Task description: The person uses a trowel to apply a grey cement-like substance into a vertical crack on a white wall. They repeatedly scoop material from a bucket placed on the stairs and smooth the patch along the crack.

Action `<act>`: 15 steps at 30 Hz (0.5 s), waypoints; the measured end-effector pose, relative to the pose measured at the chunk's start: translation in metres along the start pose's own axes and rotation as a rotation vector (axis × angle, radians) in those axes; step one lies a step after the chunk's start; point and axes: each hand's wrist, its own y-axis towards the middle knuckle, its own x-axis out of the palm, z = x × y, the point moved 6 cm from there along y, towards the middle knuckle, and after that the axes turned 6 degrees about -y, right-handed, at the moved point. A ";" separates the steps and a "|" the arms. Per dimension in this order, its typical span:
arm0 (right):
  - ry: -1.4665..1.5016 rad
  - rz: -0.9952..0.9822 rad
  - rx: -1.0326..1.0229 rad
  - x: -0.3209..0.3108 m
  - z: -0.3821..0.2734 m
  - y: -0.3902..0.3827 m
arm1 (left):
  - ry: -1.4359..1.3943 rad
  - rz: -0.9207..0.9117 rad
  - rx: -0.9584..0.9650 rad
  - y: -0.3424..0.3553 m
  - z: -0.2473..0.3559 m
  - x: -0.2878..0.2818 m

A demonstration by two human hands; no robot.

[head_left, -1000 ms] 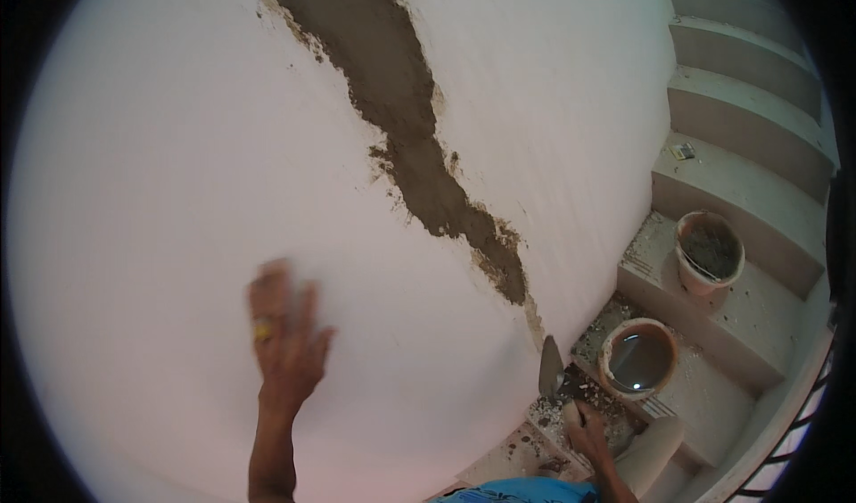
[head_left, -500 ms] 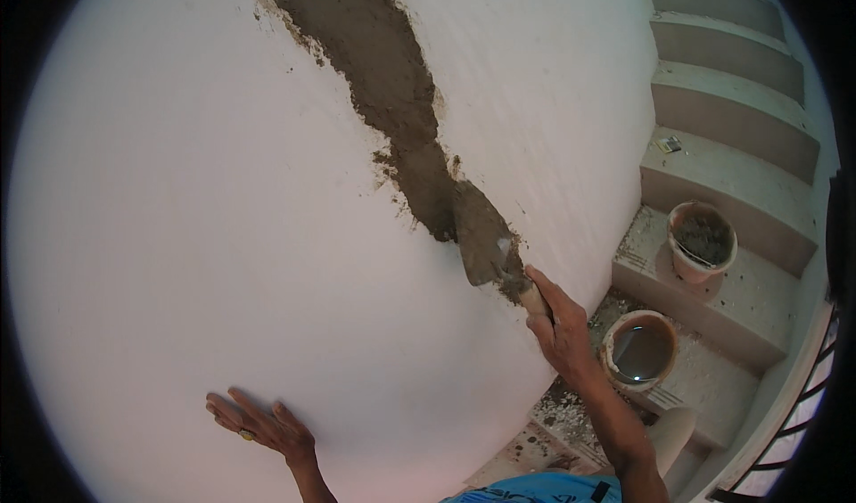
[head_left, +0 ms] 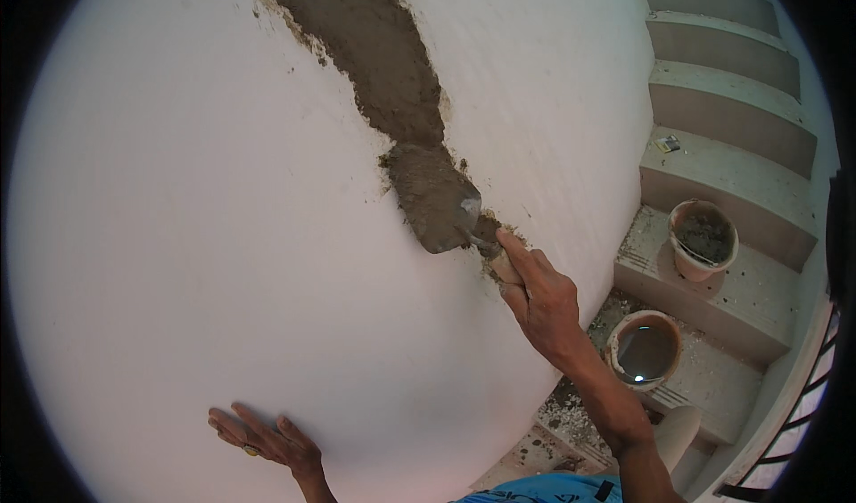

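Note:
My right hand (head_left: 546, 302) is closed round the pale handle of a trowel (head_left: 432, 200). The trowel's mortar-smeared blade lies over the lower part of a dark strip of wet mortar (head_left: 370, 48) that runs down the white wall (head_left: 223, 235). Ragged edges and brown smears border the strip. Below and to the left, my left hand (head_left: 272, 438) rests against the wall with its fingers spread; a ring shows on one finger.
Stairs (head_left: 713, 44) climb along the right side. One step holds a bucket of grey mortar (head_left: 704, 240); a lower one holds a bucket of murky water (head_left: 644, 350). Crumbs litter the steps near a small packet (head_left: 668, 144). A dark railing (head_left: 794, 427) stands at the far right.
The trowel and my right hand have moved up and to the left along the strip, and the blade now covers a higher part. My left hand has stayed nearly in place.

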 end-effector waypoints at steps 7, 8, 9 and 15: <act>-0.023 0.169 0.085 -0.015 0.017 0.005 | 0.004 -0.002 0.025 0.000 -0.002 -0.001; -0.021 0.205 0.054 -0.018 0.018 0.008 | 0.009 0.002 0.015 -0.001 -0.003 -0.001; -0.018 0.241 0.025 -0.023 0.019 0.012 | 0.014 0.006 0.008 -0.001 -0.004 -0.001; -0.081 0.264 -0.001 -0.037 0.035 0.038 | -0.004 0.000 0.010 -0.005 -0.004 0.002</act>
